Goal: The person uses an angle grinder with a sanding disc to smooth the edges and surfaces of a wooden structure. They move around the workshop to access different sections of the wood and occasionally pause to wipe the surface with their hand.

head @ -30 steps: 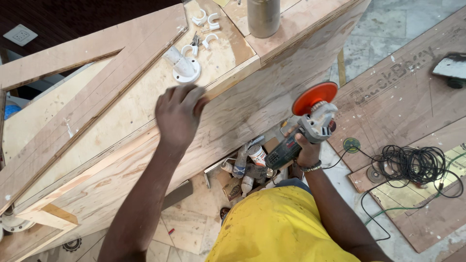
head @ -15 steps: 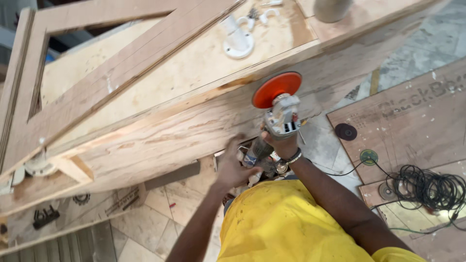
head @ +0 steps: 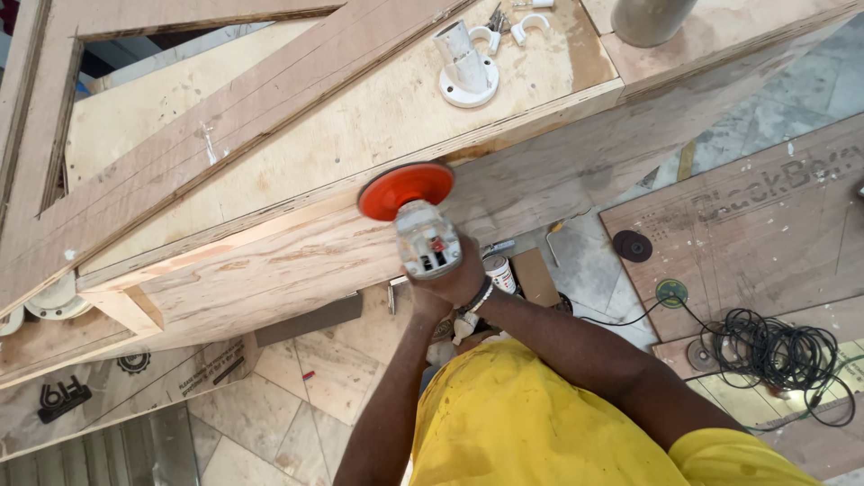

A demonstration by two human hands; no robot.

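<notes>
I hold a grey angle grinder [head: 427, 241] with an orange disc [head: 405, 190] at its front. The disc is pressed against the upper edge of the side face of a long plywood structure [head: 270, 261]. My right hand [head: 465, 274], with a band at the wrist, grips the rear of the tool. My left hand [head: 420, 299] closes on the same rear part from below, partly hidden by the right one. Both arms reach up from my yellow shirt.
On top of the plywood stand a white flanged pipe fitting [head: 465, 65], white clips [head: 526, 27] and a grey cylinder [head: 652, 18]. On the floor at the right lie a brown board [head: 765, 225], loose sanding discs [head: 633, 245] and a coil of black cable [head: 778, 353]. A small can [head: 498, 270] stands below the grinder.
My left hand came off the top of the plywood and went down to the grinder's rear. The grinder rose from beside the panel and its disc now meets the panel's upper edge.
</notes>
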